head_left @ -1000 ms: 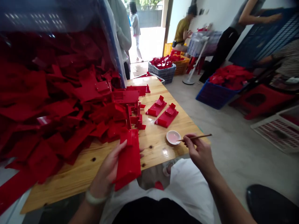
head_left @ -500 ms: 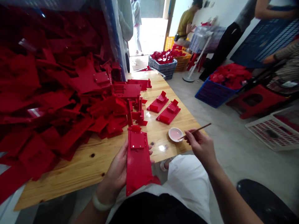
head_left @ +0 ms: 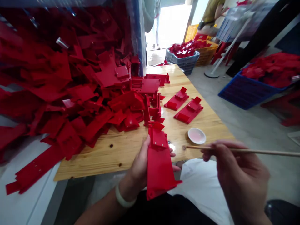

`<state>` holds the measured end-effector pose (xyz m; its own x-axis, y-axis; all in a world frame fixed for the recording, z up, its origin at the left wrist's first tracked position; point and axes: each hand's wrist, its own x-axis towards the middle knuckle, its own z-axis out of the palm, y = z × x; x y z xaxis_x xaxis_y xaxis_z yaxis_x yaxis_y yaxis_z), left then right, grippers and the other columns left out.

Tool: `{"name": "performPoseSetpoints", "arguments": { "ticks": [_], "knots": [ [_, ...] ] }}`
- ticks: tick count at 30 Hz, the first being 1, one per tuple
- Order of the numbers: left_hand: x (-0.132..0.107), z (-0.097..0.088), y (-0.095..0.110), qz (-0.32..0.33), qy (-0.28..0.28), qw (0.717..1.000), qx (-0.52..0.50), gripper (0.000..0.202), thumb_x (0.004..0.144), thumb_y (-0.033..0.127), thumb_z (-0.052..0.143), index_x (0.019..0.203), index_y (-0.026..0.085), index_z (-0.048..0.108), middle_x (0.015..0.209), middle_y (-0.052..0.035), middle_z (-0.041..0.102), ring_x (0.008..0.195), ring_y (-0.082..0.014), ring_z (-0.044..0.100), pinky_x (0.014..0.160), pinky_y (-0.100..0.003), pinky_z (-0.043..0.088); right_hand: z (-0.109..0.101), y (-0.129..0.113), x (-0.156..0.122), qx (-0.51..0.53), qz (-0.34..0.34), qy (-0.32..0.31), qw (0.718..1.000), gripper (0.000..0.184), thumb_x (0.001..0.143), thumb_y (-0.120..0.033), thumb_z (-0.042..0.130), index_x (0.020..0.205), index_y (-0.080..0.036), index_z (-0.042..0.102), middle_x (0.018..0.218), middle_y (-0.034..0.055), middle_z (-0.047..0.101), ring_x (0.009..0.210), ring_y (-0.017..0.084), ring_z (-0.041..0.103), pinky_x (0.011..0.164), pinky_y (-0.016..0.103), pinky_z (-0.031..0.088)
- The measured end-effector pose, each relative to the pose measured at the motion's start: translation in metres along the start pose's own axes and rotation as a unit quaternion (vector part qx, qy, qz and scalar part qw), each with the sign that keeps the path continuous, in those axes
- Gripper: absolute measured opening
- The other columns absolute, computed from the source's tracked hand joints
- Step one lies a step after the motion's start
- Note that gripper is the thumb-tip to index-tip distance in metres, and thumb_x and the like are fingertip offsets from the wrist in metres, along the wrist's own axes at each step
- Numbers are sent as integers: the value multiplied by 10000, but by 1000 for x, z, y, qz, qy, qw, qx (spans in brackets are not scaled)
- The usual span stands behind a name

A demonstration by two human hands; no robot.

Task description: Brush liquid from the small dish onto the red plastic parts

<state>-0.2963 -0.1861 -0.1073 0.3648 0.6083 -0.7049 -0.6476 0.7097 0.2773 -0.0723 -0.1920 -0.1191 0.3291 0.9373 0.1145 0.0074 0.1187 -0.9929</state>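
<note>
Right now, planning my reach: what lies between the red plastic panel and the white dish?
In the head view, bare wooden tabletop lies between the red plastic panel and the white dish, plus the wooden stick's tip.

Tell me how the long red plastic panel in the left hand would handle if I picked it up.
The red plastic panel is probably stiff, since it stays straight with only the left hand beneath it. It is likely light for its size, judging by its thin edges. Its glossy surface may feel slightly slippery.

The left hand (head_left: 145, 168) is cupped palm-up at the end of the bare left forearm (head_left: 100, 212), thumb raised. The right hand (head_left: 239, 175) sits nearer the camera, its fingers (head_left: 217, 150) pinched together in a pen-like grip.
</note>
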Motion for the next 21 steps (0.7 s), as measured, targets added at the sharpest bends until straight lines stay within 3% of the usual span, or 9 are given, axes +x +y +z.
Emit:
{"name": "performPoseSetpoints", "arguments": {
  "ticks": [3, 8, 11, 14, 17, 21],
  "knots": [
    [-4, 9, -7, 6, 43, 998, 44, 830, 1155, 655, 159, 1090, 87, 760, 933, -162, 820, 699, -280, 801, 789, -420, 651, 20, -13, -17, 0, -46, -56, 997, 33, 1035, -257, 805, 1042, -282, 827, 859, -25, 810, 668, 130, 745, 648, 248, 639],
    [-7, 8, -16, 12, 66, 995, 75, 842, 1132, 726, 256, 1209, 69, 777, 1088, -209, 841, 770, -292, 823, 813, -413, 652, 40, -21, -19, -56, -103, -104, 988, 98, 1034, -185, 787, 1024, -280, 809, 807, -69, 779, 650, 84, 743, 649, 161, 639],
    [-5, 6, -19, 22, 72, 995, 72, 812, 1126, 735, 298, 1216, 86, 778, 1102, -197, 843, 756, -291, 828, 829, -422, 658, 45, -23, -18, -69, -120, -116, 984, 105, 1025, -171, 789, 1020, -275, 798, 817, -82, 775, 631, 66, 742, 664, 127, 658],
    [-5, 7, -19, 18, 76, 994, 77, 828, 1134, 721, 264, 1105, 85, 793, 1108, -197, 838, 731, -275, 823, 800, -400, 661, 47, -22, -19, -92, -137, -124, 979, 116, 1027, -157, 782, 1036, -272, 793, 833, -77, 776, 632, 65, 752, 661, 111, 668],
    [-7, 10, -19, 26, 84, 993, 80, 834, 1149, 689, 239, 980, 89, 792, 1029, -177, 840, 674, -248, 806, 731, -359, 658, 47, -20, -19, -100, -145, -138, 975, 123, 1037, -154, 769, 1058, -273, 789, 860, -70, 777, 646, 68, 766, 668, 107, 674],
    [-6, 11, -19, 51, 79, 993, 77, 774, 1155, 669, 276, 995, 115, 791, 930, -146, 843, 600, -221, 780, 642, -309, 632, 45, -18, -20, -103, -148, -154, 971, 139, 1037, -152, 766, 1084, -281, 787, 917, -63, 785, 704, 71, 783, 694, 97, 672]
  ]
}}
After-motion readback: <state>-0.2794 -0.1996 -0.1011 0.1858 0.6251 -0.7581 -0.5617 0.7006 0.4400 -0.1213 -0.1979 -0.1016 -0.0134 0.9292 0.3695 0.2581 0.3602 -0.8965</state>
